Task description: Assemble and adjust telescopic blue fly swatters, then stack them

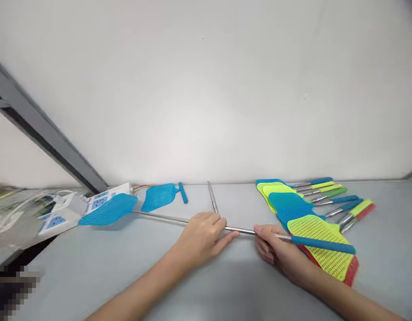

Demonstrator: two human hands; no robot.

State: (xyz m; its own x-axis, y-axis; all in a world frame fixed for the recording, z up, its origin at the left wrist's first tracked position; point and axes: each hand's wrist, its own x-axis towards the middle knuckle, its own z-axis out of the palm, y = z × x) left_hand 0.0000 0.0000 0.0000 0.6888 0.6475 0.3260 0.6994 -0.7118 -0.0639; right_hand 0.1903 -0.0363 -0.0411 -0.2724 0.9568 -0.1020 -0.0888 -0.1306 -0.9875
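Note:
A blue fly swatter (108, 210) with an extended metal telescopic rod lies across both hands, its mesh head at the left and its blue grip at the right. My left hand (204, 236) is closed around the middle of the rod. Near the blue grip, my right hand (276, 245) pinches the same rod. Behind my left hand lies a separate thin metal rod (211, 196). Farther back on the left are a loose blue swatter head (160, 197) and a short blue grip piece (183, 193).
At the right, a pile of swatter heads, a yellow one (321, 243) on top, lies beside several coloured handles (339, 199). White power strips (58, 220) and a clear plastic bag (21, 223) are on the left. A white wall (206, 111) rises behind the grey table (108, 263).

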